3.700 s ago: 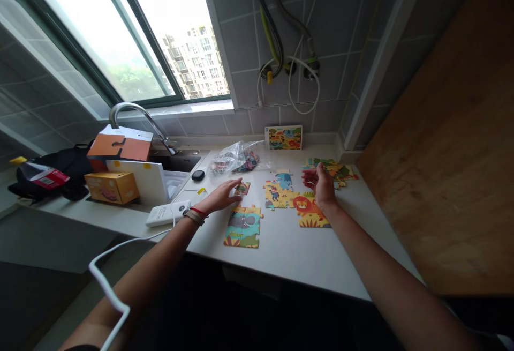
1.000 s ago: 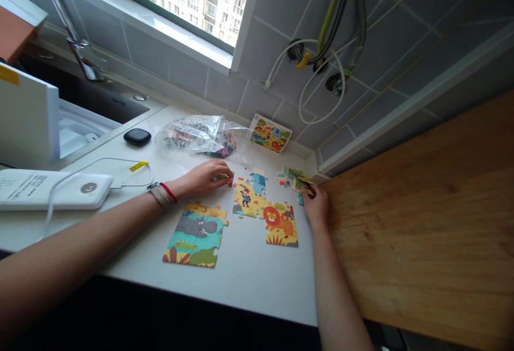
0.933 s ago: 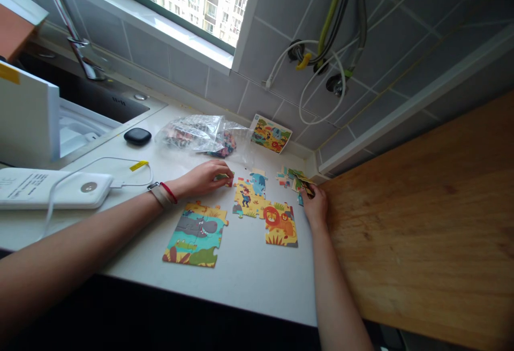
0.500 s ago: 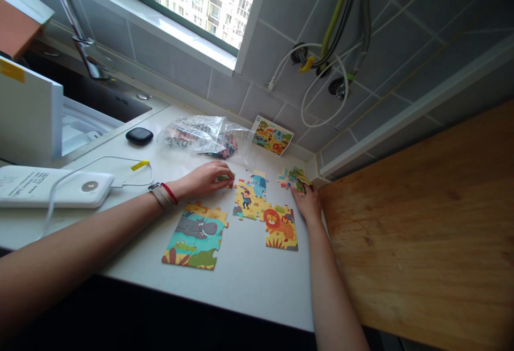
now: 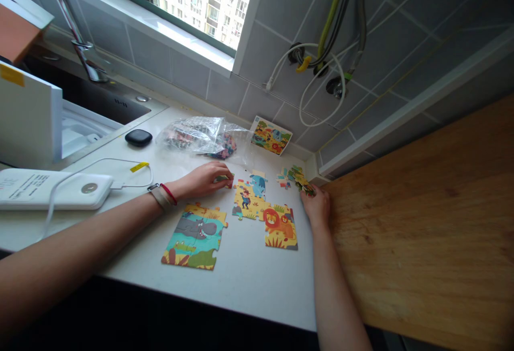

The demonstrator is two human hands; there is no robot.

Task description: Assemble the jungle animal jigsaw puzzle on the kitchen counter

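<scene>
My left hand (image 5: 211, 177) rests on the counter with curled fingers closed on a puzzle piece (image 5: 228, 180), mostly covered by them. Beside it lies a joined section with a blue elephant and a small figure (image 5: 249, 195), linked at its lower right to the lion section (image 5: 280, 226). Nearer the front edge is a separate hippo section (image 5: 196, 236). My right hand (image 5: 316, 205), at the counter's right side, has its fingers closed on some loose puzzle pieces (image 5: 304, 183); its fingertips are partly hidden. More loose pieces (image 5: 284, 176) lie just left of them.
A picture card (image 5: 271, 135) leans on the tiled wall. Left of it sits a clear plastic bag (image 5: 201, 135) with pieces inside. A black case (image 5: 138, 137), a white power bank (image 5: 56, 189) with cable, and a sink (image 5: 96, 94) are leftward. A wooden board (image 5: 421, 222) borders the right.
My right hand has shifted slightly right, and the pieces at its fingers have moved with it, away from the other loose ones. My left hand stays in place.
</scene>
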